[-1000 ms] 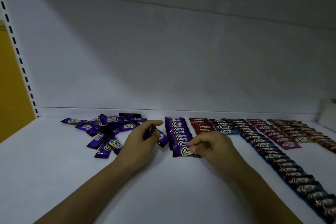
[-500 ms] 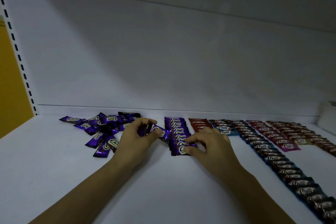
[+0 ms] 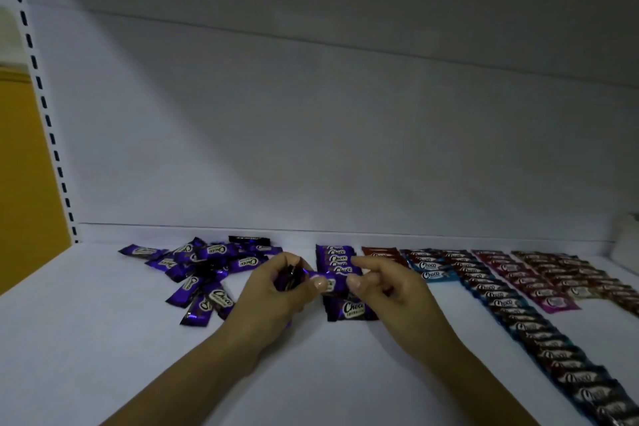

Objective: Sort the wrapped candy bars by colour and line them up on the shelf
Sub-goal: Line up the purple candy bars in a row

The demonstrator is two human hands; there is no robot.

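- two hands meet over the white shelf, above the front of the purple row.
- my left hand is curled round a bundle of purple bars, with the thumb on one end of the held purple bar.
- my right hand pinches the other end of that bar, index finger stretched out above it.
- the bar is level between both hands, off the shelf.
- loose purple pile to the left, with a black bar behind it.
- to the right of the purple row: short red row, long blue row, pink row, then another dark row, colour unclear.
- slotted upright and yellow wall at far left.
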